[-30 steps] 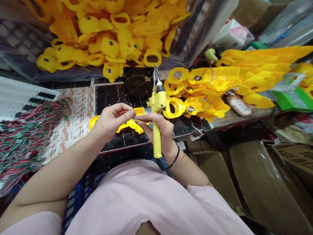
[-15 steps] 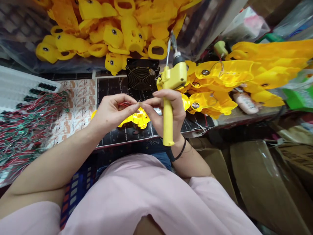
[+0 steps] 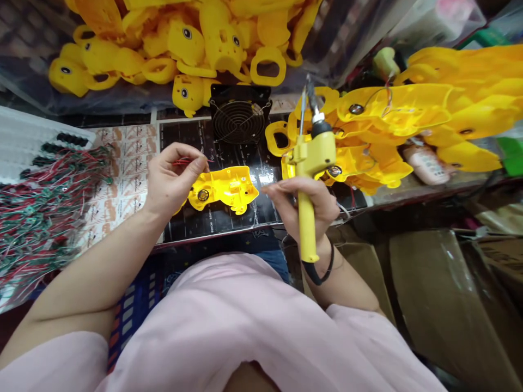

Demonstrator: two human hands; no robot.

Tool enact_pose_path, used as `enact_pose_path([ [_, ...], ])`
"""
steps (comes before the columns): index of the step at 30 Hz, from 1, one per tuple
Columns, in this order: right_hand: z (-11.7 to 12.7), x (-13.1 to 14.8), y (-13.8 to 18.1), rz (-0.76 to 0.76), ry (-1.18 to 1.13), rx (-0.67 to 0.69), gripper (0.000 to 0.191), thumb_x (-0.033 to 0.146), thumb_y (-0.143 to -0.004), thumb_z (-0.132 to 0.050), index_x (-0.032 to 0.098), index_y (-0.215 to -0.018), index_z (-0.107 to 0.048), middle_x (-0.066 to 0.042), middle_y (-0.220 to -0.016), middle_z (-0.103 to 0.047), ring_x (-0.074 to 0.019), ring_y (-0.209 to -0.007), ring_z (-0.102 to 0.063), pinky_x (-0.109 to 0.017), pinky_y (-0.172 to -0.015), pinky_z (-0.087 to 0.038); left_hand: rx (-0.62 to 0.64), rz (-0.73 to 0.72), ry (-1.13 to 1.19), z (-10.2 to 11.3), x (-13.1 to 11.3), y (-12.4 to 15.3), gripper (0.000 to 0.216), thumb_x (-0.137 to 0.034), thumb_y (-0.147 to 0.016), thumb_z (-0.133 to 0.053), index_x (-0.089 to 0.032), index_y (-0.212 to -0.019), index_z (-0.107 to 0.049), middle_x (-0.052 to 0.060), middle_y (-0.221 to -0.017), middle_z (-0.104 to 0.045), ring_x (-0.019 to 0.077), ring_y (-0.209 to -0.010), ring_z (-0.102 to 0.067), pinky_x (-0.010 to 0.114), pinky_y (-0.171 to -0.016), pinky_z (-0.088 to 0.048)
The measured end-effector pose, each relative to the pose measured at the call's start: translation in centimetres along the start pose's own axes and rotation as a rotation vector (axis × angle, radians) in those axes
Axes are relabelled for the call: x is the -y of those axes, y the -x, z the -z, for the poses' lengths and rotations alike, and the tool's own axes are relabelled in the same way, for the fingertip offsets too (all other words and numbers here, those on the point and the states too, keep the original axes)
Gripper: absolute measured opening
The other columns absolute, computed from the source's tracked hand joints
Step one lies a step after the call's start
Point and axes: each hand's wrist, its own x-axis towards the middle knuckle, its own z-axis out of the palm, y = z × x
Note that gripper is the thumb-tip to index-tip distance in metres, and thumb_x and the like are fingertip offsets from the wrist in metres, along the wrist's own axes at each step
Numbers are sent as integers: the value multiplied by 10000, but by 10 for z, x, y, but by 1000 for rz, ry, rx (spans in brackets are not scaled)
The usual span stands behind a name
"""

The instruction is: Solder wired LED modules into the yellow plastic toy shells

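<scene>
My left hand (image 3: 167,177) pinches thin red wires (image 3: 182,161), whose ends stick out past the fingertips. Just below and to its right, a yellow plastic toy shell half (image 3: 227,184) lies with its hollow side up; a round speaker-like part sits inside at its left. In my right hand (image 3: 291,209) is a yellow soldering gun (image 3: 314,155), handle down and metal tip pointing up and away. The thumb and index finger of that hand come together near the shell's right end; anything between them is too small to make out.
A black fan (image 3: 239,121) stands behind the shell. More yellow shells with wired parts (image 3: 392,117) are piled at right, next to a bottle (image 3: 427,163). Yellow duck-like bodies (image 3: 188,41) fill the back. Bundled red and green wires (image 3: 53,212) lie at left; cardboard boxes (image 3: 445,294) stand lower right.
My hands have drawn apart: the left went left with the wires, the right went right with the soldering gun. The shell beneath them now shows more fully.
</scene>
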Motion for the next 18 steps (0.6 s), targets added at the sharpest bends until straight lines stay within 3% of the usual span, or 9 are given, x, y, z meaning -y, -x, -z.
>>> enact_pose_path([
  [3,19,0,11,-3,29,139,168,168,-922,-775,265,-1040,-705,61,-775,-765,-123,-608,-743,-212,-611,-649,152,55,-252,5,7,3,157,-351,-798,-791,-225,-766,-703,26,-786,-724,186,-764,-672,300,-740,-546],
  [6,37,3,15,27,63,300,310,358,-1018,-665,278,-1318,-678,42,-726,-768,-143,-569,-731,-235,-605,-655,340,-49,-518,1,13,4,77,-281,-812,-711,-232,-760,-741,44,-821,-743,227,-829,-681,357,-823,-530],
  [8,48,7,17,38,164,298,577,552,-1030,-572,245,-1518,-540,-12,-827,-801,-172,-617,-754,-262,-596,-660,386,-171,-676,-5,18,6,105,-252,-837,-664,-224,-784,-751,70,-908,-763,257,-902,-682,406,-870,-516],
  [10,55,11,19,25,303,194,687,636,-1003,-564,236,-1558,-496,-72,-1002,-813,-203,-728,-785,-285,-604,-663,390,-264,-782,-11,22,9,143,-238,-879,-624,-208,-826,-753,101,-1018,-775,286,-989,-678,443,-896,-499],
  [13,60,20,22,-6,386,96,501,474,-972,-705,275,-1424,-618,-66,-1046,-802,-207,-777,-781,-304,-647,-670,385,-294,-838,-18,26,13,179,-245,-937,-582,-200,-875,-743,116,-1065,-782,306,-1036,-682,458,-894,-483],
  [18,53,32,24,-13,377,229,434,240,-920,-769,257,-1333,-638,-25,-945,-801,-170,-690,-756,-278,-645,-669,394,-242,-919,-21,29,16,159,-246,-931,-588,-189,-911,-735,119,-952,-774,331,-1004,-692,464,-876,-482],
])
